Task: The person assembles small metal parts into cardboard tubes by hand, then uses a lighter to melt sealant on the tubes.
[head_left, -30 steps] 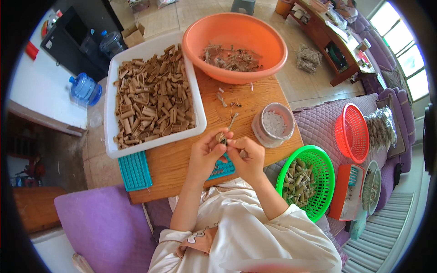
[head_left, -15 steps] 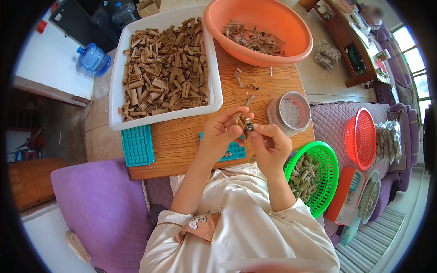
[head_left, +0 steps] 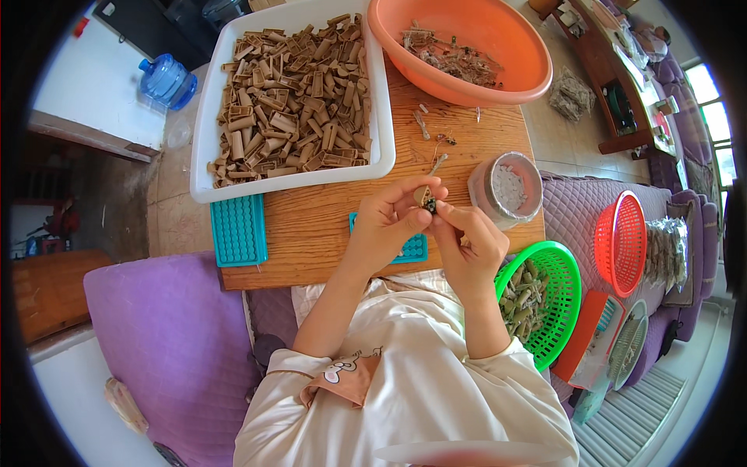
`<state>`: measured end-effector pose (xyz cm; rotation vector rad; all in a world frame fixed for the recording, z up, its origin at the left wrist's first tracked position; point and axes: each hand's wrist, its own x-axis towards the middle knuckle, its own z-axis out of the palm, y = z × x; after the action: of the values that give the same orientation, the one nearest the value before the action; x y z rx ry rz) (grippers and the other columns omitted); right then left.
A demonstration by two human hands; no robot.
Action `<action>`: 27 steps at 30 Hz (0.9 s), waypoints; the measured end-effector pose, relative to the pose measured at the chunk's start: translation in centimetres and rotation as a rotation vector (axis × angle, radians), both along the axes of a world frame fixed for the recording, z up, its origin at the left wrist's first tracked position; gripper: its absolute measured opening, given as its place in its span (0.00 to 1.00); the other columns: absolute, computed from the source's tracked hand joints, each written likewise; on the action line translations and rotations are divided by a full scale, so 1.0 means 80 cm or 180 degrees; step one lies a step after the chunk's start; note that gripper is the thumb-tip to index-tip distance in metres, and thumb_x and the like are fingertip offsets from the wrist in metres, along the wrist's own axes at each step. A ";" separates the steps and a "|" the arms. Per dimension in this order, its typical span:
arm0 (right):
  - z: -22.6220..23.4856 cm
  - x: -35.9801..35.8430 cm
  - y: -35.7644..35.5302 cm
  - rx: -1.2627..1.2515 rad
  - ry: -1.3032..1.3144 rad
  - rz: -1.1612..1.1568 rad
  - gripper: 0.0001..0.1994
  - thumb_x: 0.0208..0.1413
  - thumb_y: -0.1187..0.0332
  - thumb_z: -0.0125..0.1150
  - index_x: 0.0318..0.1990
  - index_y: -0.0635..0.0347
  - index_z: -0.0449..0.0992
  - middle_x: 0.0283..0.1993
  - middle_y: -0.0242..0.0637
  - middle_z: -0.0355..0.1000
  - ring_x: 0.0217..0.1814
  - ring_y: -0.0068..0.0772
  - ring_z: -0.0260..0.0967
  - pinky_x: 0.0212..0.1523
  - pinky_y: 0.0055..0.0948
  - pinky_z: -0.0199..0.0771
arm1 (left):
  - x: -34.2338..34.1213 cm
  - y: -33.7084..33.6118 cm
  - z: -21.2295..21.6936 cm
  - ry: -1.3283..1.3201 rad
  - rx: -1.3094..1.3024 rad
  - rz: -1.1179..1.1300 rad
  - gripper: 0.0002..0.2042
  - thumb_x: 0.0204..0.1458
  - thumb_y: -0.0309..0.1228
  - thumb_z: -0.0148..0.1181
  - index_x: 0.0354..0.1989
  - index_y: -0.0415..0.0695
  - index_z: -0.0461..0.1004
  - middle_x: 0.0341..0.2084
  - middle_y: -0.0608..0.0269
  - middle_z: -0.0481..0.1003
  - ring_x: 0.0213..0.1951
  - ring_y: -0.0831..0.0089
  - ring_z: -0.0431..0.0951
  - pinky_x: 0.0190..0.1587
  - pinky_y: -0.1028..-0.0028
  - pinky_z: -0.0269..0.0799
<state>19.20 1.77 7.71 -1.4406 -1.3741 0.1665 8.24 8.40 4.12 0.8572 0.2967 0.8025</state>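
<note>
Wooden table point(head_left: 311, 226): grained top, straight near edge
Table, far left: large white tray point(head_left: 383, 117)
Table, far right: orange basin point(head_left: 510, 50)
Table, right: round tub point(head_left: 484, 201)
Table, near left: teal tray point(head_left: 240, 233)
Table, near middle: second teal panel point(head_left: 416, 249), partly hidden
Table, between basin and tub: small scraps point(head_left: 421, 124)
Quilted purple seat point(head_left: 572, 210), right: red basket point(head_left: 621, 245), bagged bundle point(head_left: 667, 253) just beside
Tiled floor point(head_left: 572, 152): wrapped pile point(head_left: 572, 95) far right, blue water bottle point(head_left: 169, 82) far left

1. Blue-tinted water-cooler bottle point(head_left: 168, 82) near the white wall point(head_left: 85, 86).
2. Purple padded seat point(head_left: 167, 335) at lower left.
3. Quilted purple sofa cover point(head_left: 574, 206) at right.
4. Ribbed white radiator point(head_left: 634, 412), lower right.
5. Bright paned window point(head_left: 712, 93), upper right.
6. Dark cabinet point(head_left: 136, 23), upper left.
</note>
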 end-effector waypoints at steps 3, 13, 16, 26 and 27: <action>-0.001 0.000 -0.002 -0.0092 -0.0267 -0.0012 0.09 0.38 0.82 0.59 0.30 0.65 0.73 0.21 0.37 0.68 0.18 0.25 0.65 0.17 0.19 0.63 | 0.001 -0.005 0.004 0.0121 0.0140 0.0278 0.18 0.46 0.26 0.56 0.47 0.37 0.64 0.39 0.59 0.70 0.37 0.79 0.71 0.37 0.80 0.71; -0.012 -0.011 -0.002 -0.0149 -0.0281 -0.0013 0.09 0.38 0.82 0.58 0.31 0.64 0.73 0.23 0.38 0.69 0.20 0.27 0.67 0.19 0.21 0.66 | 0.000 -0.020 0.011 0.0651 -0.0064 0.0621 0.15 0.52 0.26 0.46 0.48 0.36 0.62 0.40 0.57 0.70 0.39 0.79 0.69 0.42 0.79 0.67; -0.012 -0.011 0.000 -0.0149 -0.0286 0.0035 0.09 0.38 0.82 0.58 0.31 0.64 0.73 0.24 0.39 0.69 0.21 0.28 0.68 0.19 0.21 0.66 | -0.001 -0.023 0.013 0.0698 0.0049 0.0680 0.16 0.54 0.28 0.45 0.49 0.36 0.61 0.42 0.56 0.69 0.41 0.79 0.68 0.44 0.79 0.64; -0.008 -0.017 -0.008 -0.0070 -0.0410 0.0114 0.10 0.38 0.82 0.58 0.32 0.63 0.73 0.25 0.38 0.70 0.22 0.28 0.68 0.19 0.21 0.67 | -0.010 -0.034 0.020 0.0216 -0.0011 0.0299 0.24 0.55 0.35 0.43 0.58 0.39 0.48 0.51 0.51 0.60 0.49 0.70 0.65 0.50 0.75 0.61; -0.009 -0.016 -0.008 0.0019 -0.0494 0.0186 0.10 0.38 0.82 0.59 0.32 0.63 0.73 0.25 0.37 0.70 0.22 0.28 0.68 0.20 0.21 0.68 | -0.011 -0.034 0.022 0.0224 -0.0021 0.0302 0.24 0.55 0.35 0.43 0.58 0.39 0.48 0.51 0.51 0.60 0.49 0.70 0.65 0.50 0.75 0.61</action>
<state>17.88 1.17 7.00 -1.4335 -1.5424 0.0896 7.35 5.71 5.91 0.8714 0.4044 0.8601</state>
